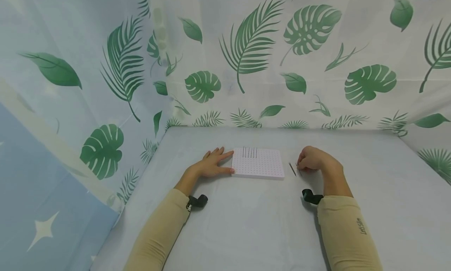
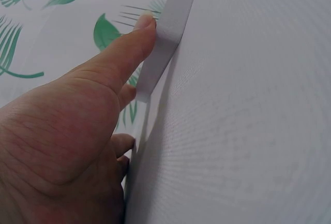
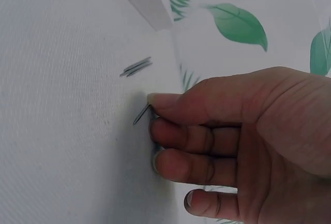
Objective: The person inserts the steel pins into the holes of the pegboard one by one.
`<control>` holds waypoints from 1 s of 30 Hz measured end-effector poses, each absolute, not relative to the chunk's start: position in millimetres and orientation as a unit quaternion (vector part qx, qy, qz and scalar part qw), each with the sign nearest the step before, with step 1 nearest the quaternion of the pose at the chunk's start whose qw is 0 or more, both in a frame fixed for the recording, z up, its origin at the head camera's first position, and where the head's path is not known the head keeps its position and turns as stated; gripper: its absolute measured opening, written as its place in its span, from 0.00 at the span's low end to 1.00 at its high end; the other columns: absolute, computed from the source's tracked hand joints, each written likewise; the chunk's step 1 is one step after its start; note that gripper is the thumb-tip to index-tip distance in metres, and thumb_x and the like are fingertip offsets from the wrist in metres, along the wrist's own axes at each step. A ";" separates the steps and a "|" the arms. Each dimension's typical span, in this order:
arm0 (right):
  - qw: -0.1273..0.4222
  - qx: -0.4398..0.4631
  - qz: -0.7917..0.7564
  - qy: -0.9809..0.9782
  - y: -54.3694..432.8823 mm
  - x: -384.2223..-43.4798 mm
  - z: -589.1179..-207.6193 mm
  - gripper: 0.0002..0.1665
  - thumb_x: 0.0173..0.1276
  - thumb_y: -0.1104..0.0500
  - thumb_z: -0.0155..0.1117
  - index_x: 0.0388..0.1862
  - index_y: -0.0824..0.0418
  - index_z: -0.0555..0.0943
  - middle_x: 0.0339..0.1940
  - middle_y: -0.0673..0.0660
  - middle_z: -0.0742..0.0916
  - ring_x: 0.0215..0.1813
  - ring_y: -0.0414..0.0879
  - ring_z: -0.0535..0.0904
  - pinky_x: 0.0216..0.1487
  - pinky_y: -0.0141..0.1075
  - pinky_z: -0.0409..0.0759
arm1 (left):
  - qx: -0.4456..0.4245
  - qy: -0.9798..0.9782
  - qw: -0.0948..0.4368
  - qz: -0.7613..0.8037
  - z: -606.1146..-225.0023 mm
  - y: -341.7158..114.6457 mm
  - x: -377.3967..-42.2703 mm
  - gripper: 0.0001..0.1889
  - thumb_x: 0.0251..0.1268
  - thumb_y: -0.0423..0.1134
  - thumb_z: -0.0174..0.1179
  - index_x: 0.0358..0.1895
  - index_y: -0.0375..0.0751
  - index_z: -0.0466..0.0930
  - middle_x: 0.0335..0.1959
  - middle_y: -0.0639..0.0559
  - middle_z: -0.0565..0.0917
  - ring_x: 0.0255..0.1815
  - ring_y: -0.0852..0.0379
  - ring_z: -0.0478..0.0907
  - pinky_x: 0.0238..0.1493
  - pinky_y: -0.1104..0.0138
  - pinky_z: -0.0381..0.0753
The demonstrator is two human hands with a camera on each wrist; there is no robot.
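Note:
A white board with rows of small holes (image 1: 264, 167) lies flat, and several thin dark pins (image 1: 249, 152) stand in a row near its back edge. My left hand (image 1: 211, 164) is spread at the board's left side, thumb and forefinger extended to its two left corners. Seen from the left wrist, the thumb lies against the white side wall (image 2: 168, 27). To the right of the board, my right hand (image 1: 312, 159) pinches a thin grey metal pin (image 3: 141, 115) between thumb and fingertips, its tip pointing down toward the table. Beside it lie a few loose pins (image 3: 136, 66).
The table has a pale, finely textured cover (image 1: 239, 224). Behind it hangs a white curtain with green leaf prints (image 1: 253, 47), and a bluish one (image 1: 46, 192) hangs at the left. Both wrists carry small black cameras (image 1: 199, 201).

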State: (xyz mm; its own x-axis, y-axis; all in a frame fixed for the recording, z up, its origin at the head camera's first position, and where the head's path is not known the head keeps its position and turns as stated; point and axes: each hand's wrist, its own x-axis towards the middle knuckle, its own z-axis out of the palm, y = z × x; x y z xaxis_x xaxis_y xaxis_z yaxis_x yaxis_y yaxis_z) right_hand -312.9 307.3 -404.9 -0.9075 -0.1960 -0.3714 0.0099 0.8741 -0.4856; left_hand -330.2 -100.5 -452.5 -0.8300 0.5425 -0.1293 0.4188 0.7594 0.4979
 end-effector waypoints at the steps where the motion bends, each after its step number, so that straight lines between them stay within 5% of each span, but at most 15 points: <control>1: 0.210 -0.053 -0.240 0.946 306.1 -312.6 -403.7 0.07 0.70 0.62 0.66 0.40 0.65 0.86 0.27 0.53 0.83 0.33 0.46 0.76 0.34 0.37 0.75 | 0.259 0.928 0.133 0.230 -452.8 -100.6 -330.4 0.47 0.67 0.71 0.59 0.85 0.64 0.52 0.87 0.42 0.43 0.89 0.43 0.34 0.85 0.44 0.29; 21: 0.231 -0.065 -0.142 0.960 290.3 -305.0 -401.6 0.17 0.78 0.60 0.50 0.53 0.68 0.82 0.40 0.60 0.81 0.42 0.53 0.75 0.39 0.42 0.75 | 0.259 0.927 0.135 0.237 -454.1 -101.8 -328.3 0.47 0.67 0.71 0.60 0.85 0.62 0.53 0.87 0.40 0.44 0.88 0.41 0.34 0.85 0.44 0.28; 26: 0.202 -0.068 -0.159 0.964 295.4 -306.1 -402.5 0.21 0.79 0.62 0.49 0.61 0.73 0.79 0.56 0.70 0.84 0.53 0.61 0.80 0.53 0.55 0.82 | 0.262 0.926 0.136 0.236 -452.6 -101.9 -329.0 0.47 0.67 0.71 0.59 0.85 0.62 0.53 0.87 0.40 0.43 0.88 0.41 0.34 0.85 0.44 0.28; 30: 0.170 -0.064 -0.177 0.967 296.0 -308.8 -401.4 0.20 0.79 0.64 0.48 0.60 0.76 0.77 0.54 0.71 0.84 0.53 0.62 0.81 0.55 0.57 0.82 | 0.263 0.925 0.138 0.237 -451.2 -101.5 -329.6 0.47 0.67 0.71 0.59 0.85 0.62 0.53 0.87 0.40 0.43 0.88 0.41 0.34 0.85 0.44 0.28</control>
State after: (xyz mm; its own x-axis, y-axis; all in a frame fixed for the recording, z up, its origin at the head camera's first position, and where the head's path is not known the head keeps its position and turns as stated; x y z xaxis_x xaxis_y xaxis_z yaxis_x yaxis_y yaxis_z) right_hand -308.8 296.0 -401.4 -0.9342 -0.1839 -0.3056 -0.0634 0.9288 -0.3651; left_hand -329.6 -101.5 -451.2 -0.8236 0.5519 -0.1303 0.4209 0.7489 0.5118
